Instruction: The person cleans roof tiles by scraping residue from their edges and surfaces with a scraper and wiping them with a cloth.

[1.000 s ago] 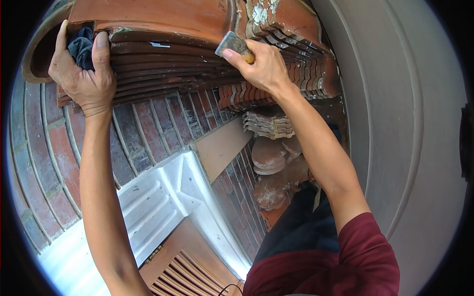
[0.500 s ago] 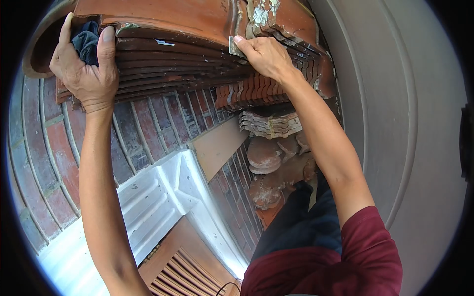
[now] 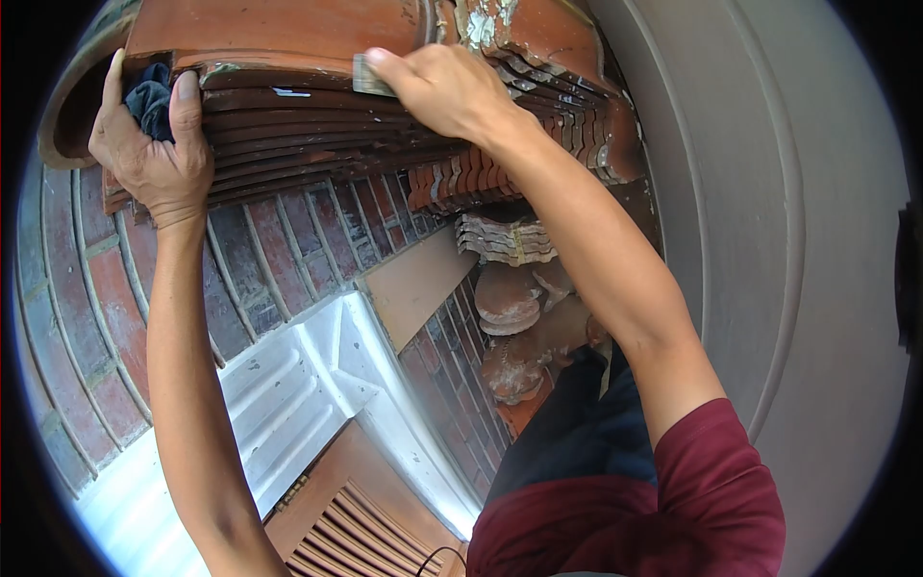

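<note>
At the top of the head view, a stack of terracotta roof tiles (image 3: pixel 317 125) lies with its edges toward me. My right hand (image 3: pixel 457 91) is closed on a small flat scraper (image 3: pixel 369 77), its thumb along the plate. The scraper is against the front edge of the top tile (image 3: pixel 279 34). My left hand (image 3: pixel 154 159) grips a bunched dark cloth (image 3: pixel 150 102) at the stack's left end, thumb up on the tile edge. Some of its fingers are hidden behind the cloth and tile.
More tiles (image 3: pixel 548 53) with pale crusts stand stacked at the right, beside a grey wall panel (image 3: pixel 750 192). Below are a brick wall (image 3: pixel 250 260), a white moulded frame (image 3: pixel 356 356), a louvred wooden panel (image 3: pixel 356 529) and broken rounded tiles (image 3: pixel 510 298).
My right hand has slid left along the top tile's edge with the scraper. My left hand keeps its hold on the cloth; the whole view has shifted slightly.
</note>
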Tool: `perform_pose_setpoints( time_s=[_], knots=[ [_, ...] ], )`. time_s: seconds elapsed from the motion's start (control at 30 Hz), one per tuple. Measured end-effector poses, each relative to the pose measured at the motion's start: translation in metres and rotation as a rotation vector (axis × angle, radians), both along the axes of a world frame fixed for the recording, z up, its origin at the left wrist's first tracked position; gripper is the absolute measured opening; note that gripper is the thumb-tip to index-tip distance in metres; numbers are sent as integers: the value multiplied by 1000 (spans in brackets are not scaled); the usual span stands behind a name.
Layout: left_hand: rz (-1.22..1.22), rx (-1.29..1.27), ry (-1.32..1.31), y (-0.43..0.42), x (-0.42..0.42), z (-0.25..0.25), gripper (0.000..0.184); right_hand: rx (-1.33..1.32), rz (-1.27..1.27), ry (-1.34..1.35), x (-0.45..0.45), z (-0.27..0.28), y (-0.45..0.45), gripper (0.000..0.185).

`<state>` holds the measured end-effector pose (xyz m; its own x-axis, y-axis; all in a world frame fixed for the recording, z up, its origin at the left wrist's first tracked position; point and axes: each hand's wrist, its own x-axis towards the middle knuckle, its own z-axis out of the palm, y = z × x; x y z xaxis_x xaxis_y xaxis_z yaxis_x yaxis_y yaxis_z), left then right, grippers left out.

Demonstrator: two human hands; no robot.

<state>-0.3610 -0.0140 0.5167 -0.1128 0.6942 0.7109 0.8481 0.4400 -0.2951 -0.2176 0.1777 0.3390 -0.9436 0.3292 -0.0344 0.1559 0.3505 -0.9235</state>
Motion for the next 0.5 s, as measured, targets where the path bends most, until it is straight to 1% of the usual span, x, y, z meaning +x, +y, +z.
perform_pose_setpoints(
  time_s=[0.07, 0.1, 0.13, 0.17, 0.2, 0.23, 0.27, 0.37, 0.4, 0.5],
  knots=[
    [-2, 5, -10, 1, 0, -1, 68, 27, 13, -48, 3, 19, 1, 75],
    [-15, 4, -22, 2, 0, -2, 68, 72, -37, -60, 12, 7, 2, 75],
    [-25, 10, -30, 2, -1, -3, 68, 123, -85, -68, 23, -14, 4, 76],
    [-28, 17, -34, 2, -1, -2, 68, 152, -75, -200, 35, -42, 10, 76],
    [-5, 3, -22, 2, 1, 0, 68, 242, -67, -294, 51, -74, 16, 76],
    [-1, 0, -18, 3, 2, 0, 68, 297, 10, -419, 68, -92, 19, 76],
    [4, 0, -13, 4, 1, -1, 68, 228, -48, -439, 83, -107, 15, 75],
    [17, -18, -14, -2, -2, 0, 68, 197, -140, -402, 102, -112, -3, 74],
    [12, -26, -17, -2, -3, 1, 68, 159, -164, -311, 102, -116, -8, 65],
    [9, 7, -12, 1, -1, -1, 69, 112, -322, 16, 89, -122, -19, 61]
  ],
)
